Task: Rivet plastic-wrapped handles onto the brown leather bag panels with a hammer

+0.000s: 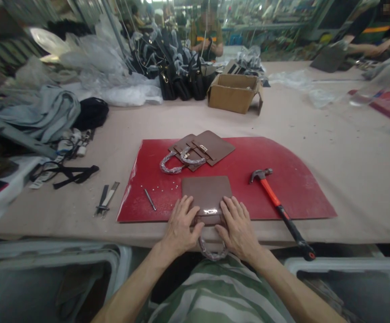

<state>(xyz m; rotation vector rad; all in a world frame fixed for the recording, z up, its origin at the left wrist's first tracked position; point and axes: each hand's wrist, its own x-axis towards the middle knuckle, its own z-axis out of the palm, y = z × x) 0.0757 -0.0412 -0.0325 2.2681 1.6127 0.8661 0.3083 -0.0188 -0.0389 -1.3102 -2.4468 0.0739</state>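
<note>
A striped garment (222,296) is nearest. The brown bag panel (205,190) lies on the red board (269,154) between the left hand (182,224) and right hand (237,226), both open, fingers resting on its sides (wrapped handle (212,255) garment-side).

Left hand (181,224) and right hand (238,228) touch a brown panel (207,192); hammer (275,199) nearby.

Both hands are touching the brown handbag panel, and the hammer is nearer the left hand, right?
Not quite: the claw hammer is nearer the right hand, not the left hand, as the head view shows. Both hands are indeed touching the brown handbag panel.
</note>
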